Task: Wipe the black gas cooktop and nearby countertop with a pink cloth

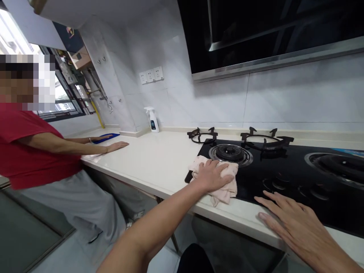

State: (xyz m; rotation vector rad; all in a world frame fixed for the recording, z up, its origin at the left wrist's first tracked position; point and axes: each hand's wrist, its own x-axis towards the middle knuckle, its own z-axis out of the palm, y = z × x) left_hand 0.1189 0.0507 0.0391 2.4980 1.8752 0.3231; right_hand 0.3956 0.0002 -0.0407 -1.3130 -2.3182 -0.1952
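Observation:
My left hand (214,176) presses a pale pink cleaning cloth (226,194) down on the left end of the black gas hob (253,178). The cloth is crumpled under my palm and fingers and hangs slightly past the hob's front edge onto the counter. Just behind it is the left burner (230,152). My right hand (297,223) is open, its fingers spread over the front edge of the hob and counter near the control knobs (280,184). Nothing is in it.
Two black pan supports (203,137) stand behind the hob along the wall. A white spray bottle (152,120) is against the back wall. At left, a co-worker in a red shirt (36,151) leans on the white counter (159,155), one hand by a blue item (106,138). The range hood (270,34) hangs overhead.

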